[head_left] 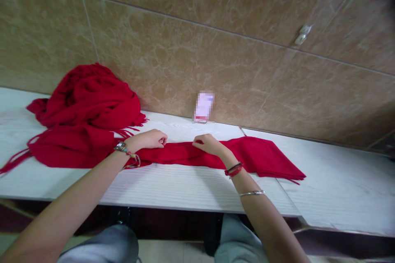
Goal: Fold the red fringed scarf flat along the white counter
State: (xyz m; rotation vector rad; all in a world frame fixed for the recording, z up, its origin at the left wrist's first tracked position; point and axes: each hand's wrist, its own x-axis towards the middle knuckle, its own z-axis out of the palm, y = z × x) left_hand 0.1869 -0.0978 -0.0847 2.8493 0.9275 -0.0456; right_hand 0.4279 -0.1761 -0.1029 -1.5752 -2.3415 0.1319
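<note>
A long red scarf lies lengthwise on the white table, narrowed to a folded strip in the middle and spread wider at both ends. My left hand is closed at the strip's far edge, left of the middle, with its fingers curled in on the cloth. To the right of it, my right hand pinches the same edge between thumb and fingers. The fingertips of both hands are partly hidden. Fringe hangs from the scarf's left end, and its right end lies flat in a slanted corner.
A crumpled heap of red fringed cloth sits at the back left, against the scarf's left part. A phone, blurred out, leans on the brown tiled wall. The white table has a seam at right. My knees are below its front edge.
</note>
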